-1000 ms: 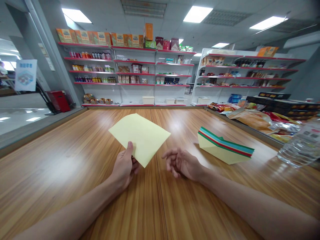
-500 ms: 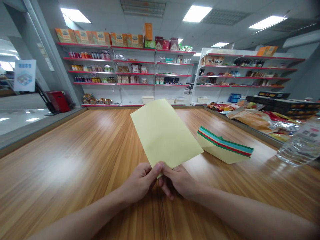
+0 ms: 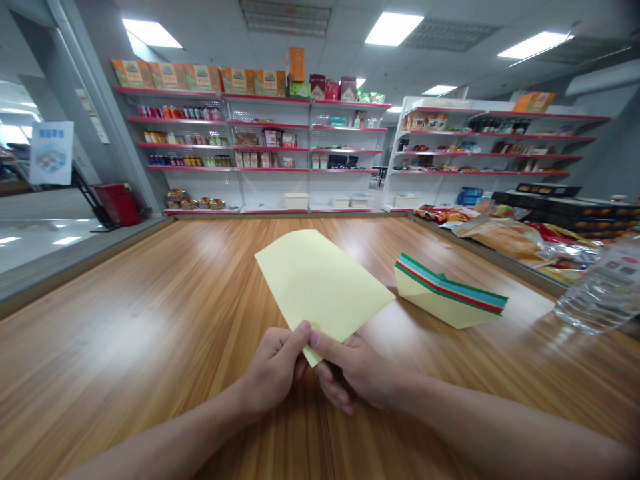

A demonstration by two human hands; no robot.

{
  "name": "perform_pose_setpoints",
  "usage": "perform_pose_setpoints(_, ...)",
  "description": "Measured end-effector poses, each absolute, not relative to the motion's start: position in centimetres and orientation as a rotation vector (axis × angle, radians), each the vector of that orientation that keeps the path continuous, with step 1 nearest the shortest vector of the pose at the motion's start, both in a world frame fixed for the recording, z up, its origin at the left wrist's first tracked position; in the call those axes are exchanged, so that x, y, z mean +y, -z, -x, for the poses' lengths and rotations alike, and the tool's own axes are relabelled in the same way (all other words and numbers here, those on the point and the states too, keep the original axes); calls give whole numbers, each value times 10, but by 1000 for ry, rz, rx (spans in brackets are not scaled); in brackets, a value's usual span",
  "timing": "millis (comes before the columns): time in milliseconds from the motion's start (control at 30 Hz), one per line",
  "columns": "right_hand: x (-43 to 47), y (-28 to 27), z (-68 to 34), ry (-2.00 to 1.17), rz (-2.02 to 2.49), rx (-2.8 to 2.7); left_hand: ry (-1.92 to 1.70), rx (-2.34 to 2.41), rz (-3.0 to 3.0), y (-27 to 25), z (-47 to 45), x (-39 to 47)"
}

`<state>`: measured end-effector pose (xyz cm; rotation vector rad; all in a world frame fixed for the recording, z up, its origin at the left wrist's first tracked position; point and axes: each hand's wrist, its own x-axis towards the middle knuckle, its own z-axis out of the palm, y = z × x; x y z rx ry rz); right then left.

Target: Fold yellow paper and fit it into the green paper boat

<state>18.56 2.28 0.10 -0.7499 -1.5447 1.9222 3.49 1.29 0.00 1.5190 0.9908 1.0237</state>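
Note:
A plain pale-yellow sheet of paper (image 3: 320,283) is held out over the wooden table, its near corner pointing toward me. My left hand (image 3: 277,367) pinches it by that corner, thumb on top and fingers mostly hidden beneath. Close beside it, my right hand (image 3: 360,367) grips the same corner with its thumb on the upper face, while some of its fingers show below the paper. To the right, apart from both hands, a folded paper boat (image 3: 447,293) with green, blue, white and red stripes along its rim rests on the table.
On the right stands a clear plastic bottle (image 3: 600,287). Packaged snacks (image 3: 505,240) and black boxes (image 3: 565,212) lie beyond the right edge of the wooden table (image 3: 150,373). Stocked shelves (image 3: 270,147) line the far side, and a sign (image 3: 51,153) is at left.
The sheet has come down and tilted flatter, its far edge dropping below the shelves. Both hands keep their grip on the near corner; the paper boat has stayed put.

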Motion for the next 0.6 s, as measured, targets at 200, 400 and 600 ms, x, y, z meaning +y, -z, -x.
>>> perform_pose_setpoints(200, 21, -1, -185, -2032, 711, -1540, -1279, 1093, -1289, 2, -35, 17)
perform_pose_setpoints(400, 16, -3, -182, -2055, 730, -1547, -1411, 1022, -1017, 3, -33, 25)
perform_pose_setpoints(600, 9, -8, -183, -2131, 745, -1567, -1532, 1027, -837, 2, -25, 40)
